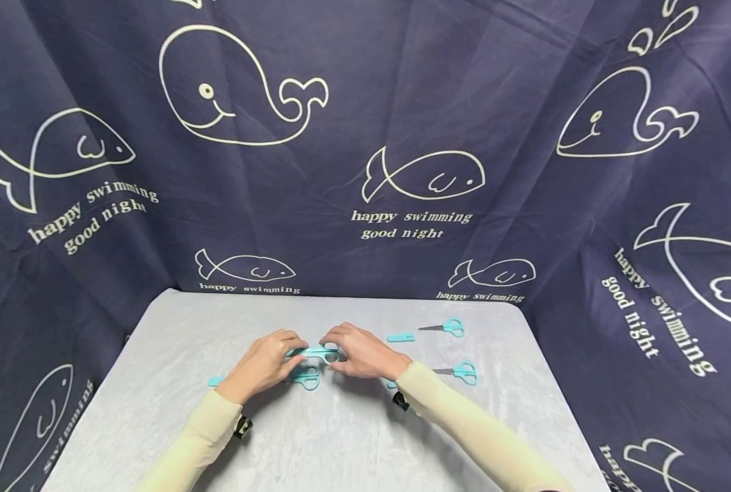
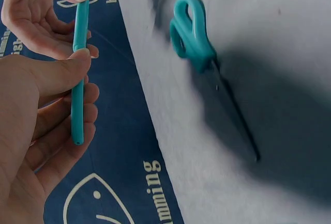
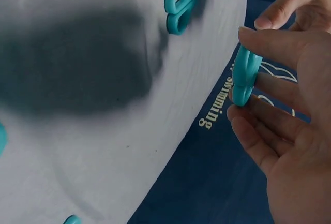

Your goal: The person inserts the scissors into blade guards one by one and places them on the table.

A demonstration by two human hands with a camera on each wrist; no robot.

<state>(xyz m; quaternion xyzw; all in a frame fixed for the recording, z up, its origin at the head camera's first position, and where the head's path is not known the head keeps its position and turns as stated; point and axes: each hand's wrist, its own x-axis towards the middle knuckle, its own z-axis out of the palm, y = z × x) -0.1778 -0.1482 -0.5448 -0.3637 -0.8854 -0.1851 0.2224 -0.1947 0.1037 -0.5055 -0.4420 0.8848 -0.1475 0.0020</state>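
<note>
Above the table, both hands hold one pair of teal scissors [image 1: 325,352] with its blades inside a teal cover [image 2: 77,115]. My left hand [image 1: 264,362] pinches the cover between thumb and fingers. On the other end, my right hand [image 1: 365,350] grips the handles [image 3: 245,74] between thumb and fingers. The blades do not show. Just below the hands, a second pair of scissors [image 2: 194,35] lies on the table with bare dark blades, partly hidden by the left hand in the head view.
To the right lie a far pair of scissors [image 1: 453,328] and a nearer pair [image 1: 465,373], both with bare blades. A loose teal cover [image 1: 400,337] lies beside the far pair. Another teal piece [image 1: 215,381] shows left of the left wrist. Dark fabric walls surround the pale table [image 1: 316,444].
</note>
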